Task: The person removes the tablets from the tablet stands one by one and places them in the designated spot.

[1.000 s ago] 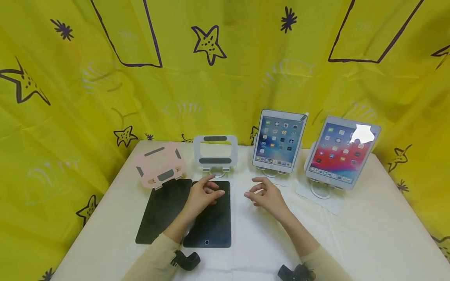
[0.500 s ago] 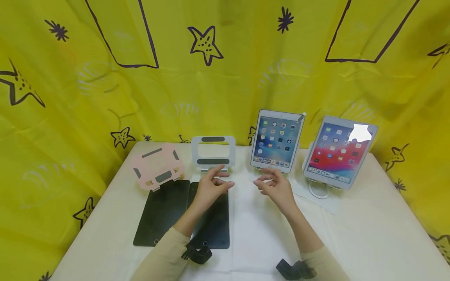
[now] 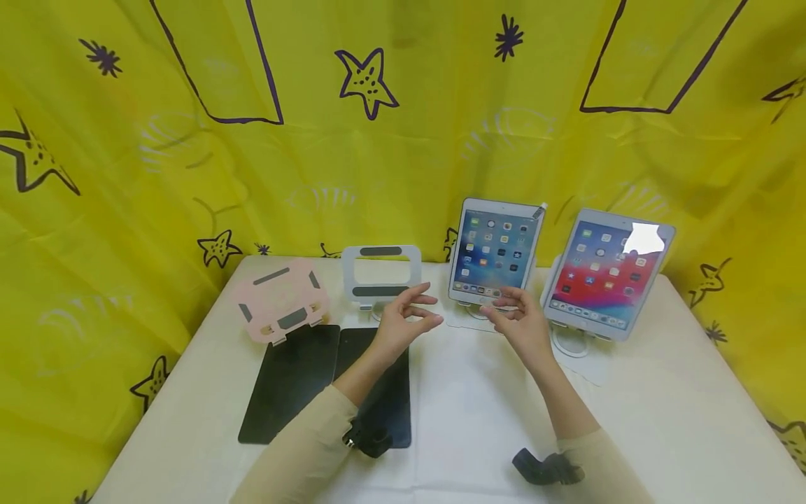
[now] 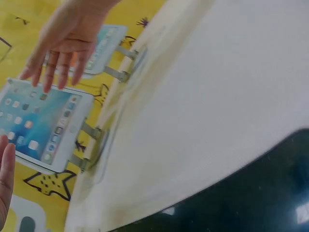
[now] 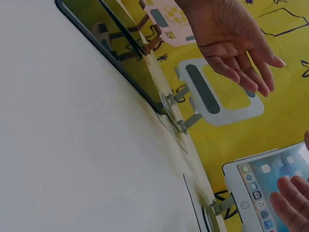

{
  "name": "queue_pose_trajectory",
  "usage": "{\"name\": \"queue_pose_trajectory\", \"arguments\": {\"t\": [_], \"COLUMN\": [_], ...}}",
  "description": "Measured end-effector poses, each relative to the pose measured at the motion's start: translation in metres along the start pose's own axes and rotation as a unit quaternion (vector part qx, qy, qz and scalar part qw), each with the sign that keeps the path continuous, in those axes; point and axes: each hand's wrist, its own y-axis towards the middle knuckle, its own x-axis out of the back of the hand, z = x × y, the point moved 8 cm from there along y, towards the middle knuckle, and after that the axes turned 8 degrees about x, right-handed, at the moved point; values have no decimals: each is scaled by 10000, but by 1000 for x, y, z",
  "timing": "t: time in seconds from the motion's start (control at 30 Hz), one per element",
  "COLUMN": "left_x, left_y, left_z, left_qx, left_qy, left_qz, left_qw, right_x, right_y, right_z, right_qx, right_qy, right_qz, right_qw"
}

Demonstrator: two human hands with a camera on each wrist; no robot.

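Observation:
My left hand (image 3: 406, 322) hovers over the white table, in front of the white-grey tablet stand (image 3: 381, 269). Its fingers are loosely bent with nothing between them. The right hand (image 3: 522, 325) is just in front of the lower edge of a white tablet with a blue screen (image 3: 494, 252), which stands on a holder. Thumb and fingers are apart, and no contact with the tablet can be made out. In the right wrist view both hands show, the left hand (image 5: 231, 43) near the stand and the right hand (image 5: 292, 205) before the tablet.
Two dark tablets lie flat at left, one farther left (image 3: 290, 385) and one (image 3: 387, 399) partly under my left forearm. Behind them stands a pink stand (image 3: 283, 297). A red-screened white tablet (image 3: 607, 273) stands at right. A yellow curtain (image 3: 403, 161) hangs behind.
Both hands have moved forward and to the right, the left from over the dark tablet, the right up to the blue-screened tablet. The tablets and stands stay in place.

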Motion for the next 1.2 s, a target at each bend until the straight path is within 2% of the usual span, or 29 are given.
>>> {"name": "queue_pose_trajectory", "arguments": {"t": [0.17, 0.33, 0.5, 0.67, 0.83, 1.07, 1.2], "left_x": [-5, -9, -15, -17, -22, -25, -32], "left_y": [11, 22, 37, 50, 60, 72, 79], "left_z": [3, -1, -9, -19, -27, -33, -38], "left_qx": [59, 95, -20, -172, -186, -182, -172], "left_qy": [9, 167, 171, 221, 485, 686, 778], "left_qz": [-53, -170, -6, 33, 21, -103, -51], "left_qw": [10000, 9997, 9999, 9996, 9986, 9974, 9968], "right_x": [10, 21, 30, 38, 43, 43, 45], "right_y": [7, 14, 19, 26, 33, 45, 49], "right_z": [1, 3, 4, 5, 6, 10, 12], "right_qx": [32, 94, -29, 83, 161, 341, 374], "right_qy": [-43, -317, -339, -476, -670, -964, -1129], "right_qz": [-132, -405, -765, -1010, -1033, -837, -805], "right_qw": [9999, 9986, 9965, 9937, 9923, 9912, 9896]}}
